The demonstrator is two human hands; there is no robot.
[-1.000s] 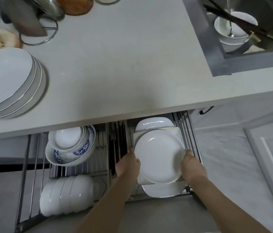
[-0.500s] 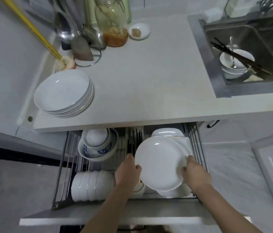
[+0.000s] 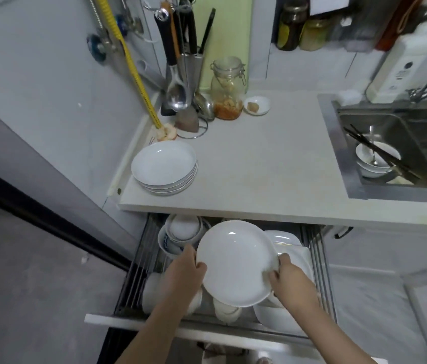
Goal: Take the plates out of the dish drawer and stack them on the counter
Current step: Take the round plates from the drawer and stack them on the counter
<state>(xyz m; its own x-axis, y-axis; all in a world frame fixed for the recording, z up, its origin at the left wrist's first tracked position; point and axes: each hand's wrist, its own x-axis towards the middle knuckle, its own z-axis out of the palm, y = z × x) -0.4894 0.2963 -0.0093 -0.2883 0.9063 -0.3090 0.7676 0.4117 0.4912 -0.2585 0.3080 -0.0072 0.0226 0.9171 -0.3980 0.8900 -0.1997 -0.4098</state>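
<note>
A round white plate (image 3: 236,261) hangs above the open dish drawer (image 3: 320,274), held by both hands. My left hand (image 3: 185,271) grips its left rim and my right hand (image 3: 290,278) grips its right rim. On the counter (image 3: 259,164) at the left sits a stack of white plates (image 3: 164,168). Below the held plate, more white plates (image 3: 284,239) remain in the right side of the drawer. White bowls (image 3: 182,231) fill the drawer's left side, partly hidden by my left arm.
A glass jar (image 3: 227,89), a small saucer (image 3: 257,105) and a utensil holder (image 3: 185,67) stand at the counter's back. The steel sink (image 3: 401,148) on the right holds bowls and chopsticks. A grey wall closes the left side.
Both hands have lifted the plate up out of the drawer and shifted it left. The view has pulled back and tilted up, showing more of the counter.
</note>
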